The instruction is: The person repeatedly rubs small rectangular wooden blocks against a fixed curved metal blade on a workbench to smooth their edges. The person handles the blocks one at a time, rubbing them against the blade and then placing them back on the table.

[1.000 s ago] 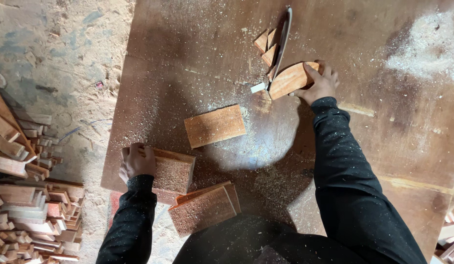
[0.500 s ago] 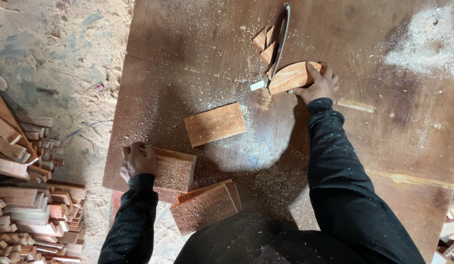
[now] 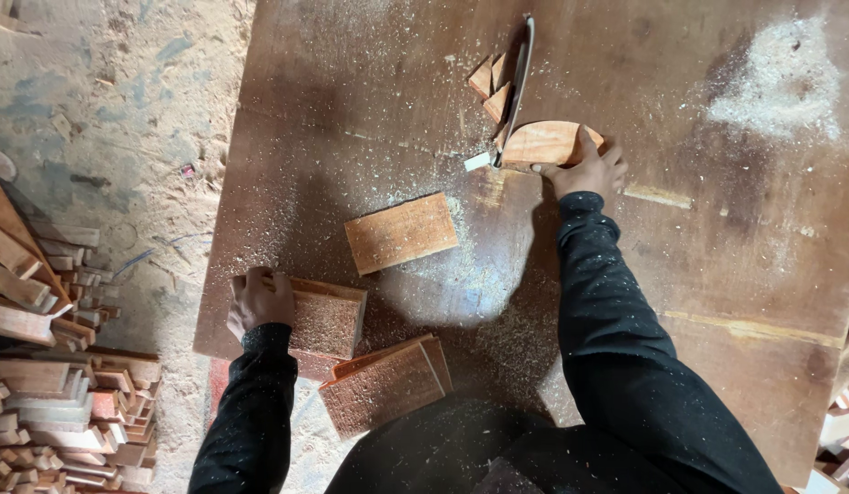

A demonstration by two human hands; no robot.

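The table [image 3: 625, 274] is dark brown board, matt and dusted with pale sawdust — worn smooth in patches. The curved piece [image 3: 548, 142] under the right hand [image 3: 589, 169] is bare orange wood with a smooth face, beside a thin dull metal blade [image 3: 518, 87]. The block [image 3: 325, 318] at the left hand [image 3: 258, 300] looks rough-sawn and gritty — raw wood, unfinished.
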